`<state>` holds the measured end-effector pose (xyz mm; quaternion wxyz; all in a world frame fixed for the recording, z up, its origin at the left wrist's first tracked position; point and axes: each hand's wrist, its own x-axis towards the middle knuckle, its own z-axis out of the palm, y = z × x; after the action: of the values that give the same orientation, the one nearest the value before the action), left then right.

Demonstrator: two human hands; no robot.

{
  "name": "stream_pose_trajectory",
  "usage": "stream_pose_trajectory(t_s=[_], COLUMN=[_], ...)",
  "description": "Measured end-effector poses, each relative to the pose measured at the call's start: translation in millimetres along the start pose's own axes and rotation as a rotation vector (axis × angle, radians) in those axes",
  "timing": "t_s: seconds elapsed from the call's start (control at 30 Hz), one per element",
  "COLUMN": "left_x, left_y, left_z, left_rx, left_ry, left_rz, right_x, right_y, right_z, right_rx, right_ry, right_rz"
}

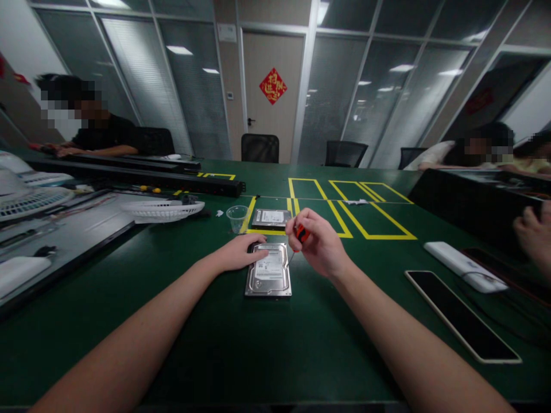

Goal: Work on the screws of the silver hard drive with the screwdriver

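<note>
A silver hard drive (269, 272) lies flat on the green table (301, 332) in front of me. My left hand (239, 252) rests on its far left corner, fingers laid flat against it. My right hand (316, 241) is closed around a small screwdriver with a red and black handle (301, 233), held just above the drive's far right corner. A second hard drive (272, 218) lies further back beside yellow tape lines.
A clear plastic cup (237, 218) stands left of the far drive, and a white basket (162, 210) beyond it. A phone (462, 314) and a white power bank (465, 266) lie at right. Other people sit at both table ends; another person's hand (534, 235) is at far right.
</note>
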<state>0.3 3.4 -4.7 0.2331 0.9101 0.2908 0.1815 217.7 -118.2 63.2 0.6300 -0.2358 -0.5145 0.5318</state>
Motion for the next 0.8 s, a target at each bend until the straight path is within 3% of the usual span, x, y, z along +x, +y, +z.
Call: stream_pose_trajectory(t_s=[0.8], left_x=[-0.2], left_y=[-1.9], left_z=[0.4], left_rx=[0.011], left_ry=[0.002], left_rz=[0.015], right_x=[-0.4], right_y=[-1.0], right_z=[1.2], right_rx=[0.020], right_ry=[-0.010], right_rz=[0.001])
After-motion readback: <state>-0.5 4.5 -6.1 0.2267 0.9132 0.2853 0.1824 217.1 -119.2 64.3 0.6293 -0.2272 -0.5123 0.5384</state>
